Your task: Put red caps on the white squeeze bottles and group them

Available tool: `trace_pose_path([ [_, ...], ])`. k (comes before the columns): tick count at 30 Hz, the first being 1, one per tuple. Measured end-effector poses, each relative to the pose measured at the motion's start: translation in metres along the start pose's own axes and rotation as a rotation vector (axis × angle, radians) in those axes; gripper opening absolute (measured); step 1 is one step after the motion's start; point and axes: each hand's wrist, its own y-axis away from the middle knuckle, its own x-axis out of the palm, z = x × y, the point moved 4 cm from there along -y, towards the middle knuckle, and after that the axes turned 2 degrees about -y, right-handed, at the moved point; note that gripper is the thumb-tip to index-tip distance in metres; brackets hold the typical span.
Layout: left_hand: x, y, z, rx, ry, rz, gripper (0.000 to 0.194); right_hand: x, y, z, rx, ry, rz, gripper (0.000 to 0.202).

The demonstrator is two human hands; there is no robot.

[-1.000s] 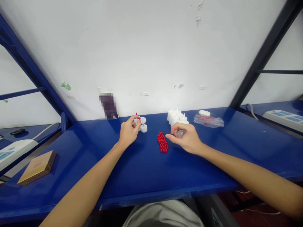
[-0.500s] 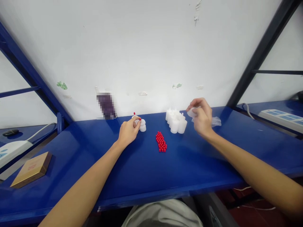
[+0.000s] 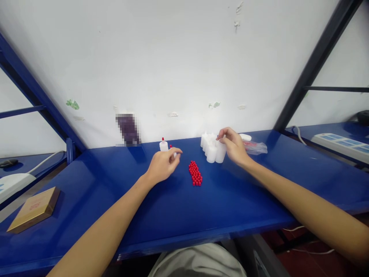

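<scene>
My left hand (image 3: 165, 165) is open, its thumb and index finger apart, with nothing visible between them. Behind it a white squeeze bottle (image 3: 163, 146) stands upright with a red cap on its nozzle. A second red-capped bottle (image 3: 171, 147) is mostly hidden by the hand. At the group of white bottles (image 3: 211, 153), my right hand (image 3: 233, 147) has its fingertips closed around the top of the rightmost bottle (image 3: 220, 153). That bottle stands upright beside the others. Small red caps (image 3: 195, 174) lie in a tight patch between my hands.
Behind my right hand lies a clear plastic bag (image 3: 258, 147) with something red inside, and a white rounded object (image 3: 245, 137) by it. A gold box (image 3: 34, 208) is at the left of the blue table (image 3: 184, 215). A white wall and rack posts border the table.
My left hand has let go of the red-capped bottle and shifted right and nearer. My right hand has put down a white rounded object by the bag and moved left onto a bottle.
</scene>
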Motion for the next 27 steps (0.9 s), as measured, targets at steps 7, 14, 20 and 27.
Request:
trace_pose_path([
  [7,0.009,0.027,-0.060,0.372,0.064,0.372,0.015,-0.002,0.003,0.000,-0.032,0.117,-0.040,0.011],
  [14,0.010,0.036,-0.074,0.391,0.113,0.525,0.016,-0.001,0.007,0.000,-0.010,0.113,-0.051,0.011],
  [20,0.010,0.034,-0.065,0.347,0.096,0.542,0.017,0.014,0.024,0.018,0.020,-0.048,0.044,0.010],
  [27,0.012,0.033,-0.063,0.326,0.082,0.547,0.015,0.039,0.048,0.039,0.087,-0.154,0.262,0.008],
])
